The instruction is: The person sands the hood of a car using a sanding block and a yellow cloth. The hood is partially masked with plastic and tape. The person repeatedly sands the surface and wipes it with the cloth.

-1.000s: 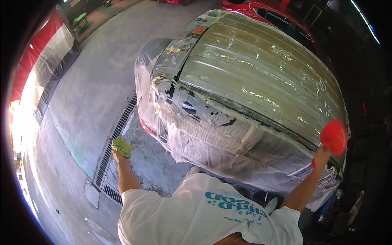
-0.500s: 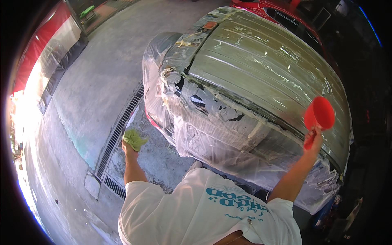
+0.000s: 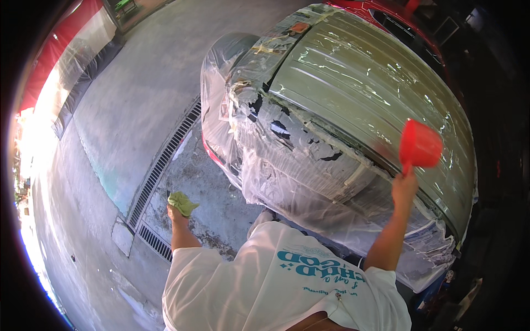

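My right hand (image 3: 405,187) grips the handle of a red plastic dipper (image 3: 422,144), raised over the near edge of a wet, olive-grey car roof (image 3: 353,77). The dipper is tipped over, with its outer side and bottom showing; I cannot make out any water leaving it. Out to the left, my left hand (image 3: 175,212) is closed on a yellow-green cloth (image 3: 182,204), held above the concrete floor and apart from the car. The car's side below the roof is wrapped in clear plastic sheeting (image 3: 287,182) and taped paper, torn in places.
A slotted drain grate (image 3: 168,160) runs across the concrete floor (image 3: 132,99) to my left. Beyond the roof stands a red car (image 3: 381,16). A red and white tarp (image 3: 66,55) hangs at the far left, near a green bench (image 3: 126,6).
My right hand has swung leftward and the dipper has turned from showing its open mouth to showing its bottom. My left hand, still with the cloth, has dropped slightly nearer to me.
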Tool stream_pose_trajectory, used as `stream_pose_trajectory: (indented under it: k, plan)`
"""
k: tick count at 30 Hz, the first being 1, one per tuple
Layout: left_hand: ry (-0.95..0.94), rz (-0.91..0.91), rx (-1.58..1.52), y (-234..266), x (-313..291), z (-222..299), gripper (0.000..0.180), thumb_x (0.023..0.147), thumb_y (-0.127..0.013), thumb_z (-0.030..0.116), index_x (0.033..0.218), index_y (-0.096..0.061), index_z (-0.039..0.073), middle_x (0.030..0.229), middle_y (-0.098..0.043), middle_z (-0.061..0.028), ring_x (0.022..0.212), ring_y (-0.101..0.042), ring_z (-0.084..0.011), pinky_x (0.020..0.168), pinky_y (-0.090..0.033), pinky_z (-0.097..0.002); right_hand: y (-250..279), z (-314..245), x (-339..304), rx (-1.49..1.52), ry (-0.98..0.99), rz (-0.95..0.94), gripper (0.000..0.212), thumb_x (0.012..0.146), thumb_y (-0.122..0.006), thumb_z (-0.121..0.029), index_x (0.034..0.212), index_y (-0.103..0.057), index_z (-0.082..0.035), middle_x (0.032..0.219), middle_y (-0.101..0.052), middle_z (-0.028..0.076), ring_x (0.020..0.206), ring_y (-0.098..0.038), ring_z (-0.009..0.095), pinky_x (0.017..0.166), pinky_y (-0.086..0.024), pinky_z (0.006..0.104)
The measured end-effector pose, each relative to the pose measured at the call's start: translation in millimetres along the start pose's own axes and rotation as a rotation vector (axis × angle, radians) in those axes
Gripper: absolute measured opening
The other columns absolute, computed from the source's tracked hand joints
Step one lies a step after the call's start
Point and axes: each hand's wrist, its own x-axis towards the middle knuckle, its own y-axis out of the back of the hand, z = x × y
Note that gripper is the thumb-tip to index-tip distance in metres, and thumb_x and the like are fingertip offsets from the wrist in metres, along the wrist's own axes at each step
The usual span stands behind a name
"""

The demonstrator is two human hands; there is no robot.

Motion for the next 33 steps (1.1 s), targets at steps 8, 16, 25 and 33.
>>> stream_pose_trajectory:
  k: [8, 16, 25, 33]
  plan:
    - [0.097, 0.094, 0.082, -83.8, 7.4, -9.1, 0.044, 0.109, -0.048, 0.047, 0.125, -0.072, 0.014, 0.117, -0.075, -0.0080, 0.103, -0.074, -0.0333, 0.088, -0.063, -0.0616, -3.1, -85.0, 27.6, 0.147, 0.050, 0.057, 0.036, 0.097, -0.061, -0.005, 0.132, -0.062, 0.000, 0.099, -0.072, 0.027, 0.093, -0.073, 0.045, 0.083, -0.055, 0.0522]
    - [0.086, 0.098, 0.213, -124.8, 19.9, -21.8, 0.051, 0.107, -0.037, 0.043, 0.137, -0.065, 0.011, 0.130, -0.069, -0.0143, 0.110, -0.073, -0.0371, 0.088, -0.063, -0.0602, 46.8, 96.7, -61.8, 0.489, -0.429, 0.612, 0.041, 0.099, -0.065, -0.019, 0.134, -0.064, 0.001, 0.103, -0.068, 0.011, 0.077, -0.062, 0.020, 0.066, -0.053, 0.0348]
    - [0.068, 0.078, 0.354, -179.2, 54.0, -50.7, 0.055, 0.110, -0.034, 0.047, 0.132, -0.067, 0.009, 0.121, -0.074, -0.0128, 0.104, -0.076, -0.0351, 0.086, -0.065, -0.0577, -20.3, 265.2, -373.0, 0.401, -1.478, 0.571, 0.041, 0.101, -0.063, -0.028, 0.127, -0.069, 0.003, 0.114, -0.074, 0.025, 0.093, -0.073, 0.038, 0.083, -0.059, 0.0483]
    - [-0.062, -0.137, 0.305, -268.2, 36.7, -28.6, 0.056, 0.110, -0.031, 0.046, 0.135, -0.066, 0.009, 0.125, -0.074, -0.0126, 0.107, -0.076, -0.0341, 0.091, -0.065, -0.0543, -106.6, 263.0, -485.7, 0.444, -1.565, 0.077, 0.040, 0.101, -0.062, -0.026, 0.128, -0.069, 0.003, 0.116, -0.074, 0.026, 0.097, -0.072, 0.039, 0.086, -0.058, 0.0487]
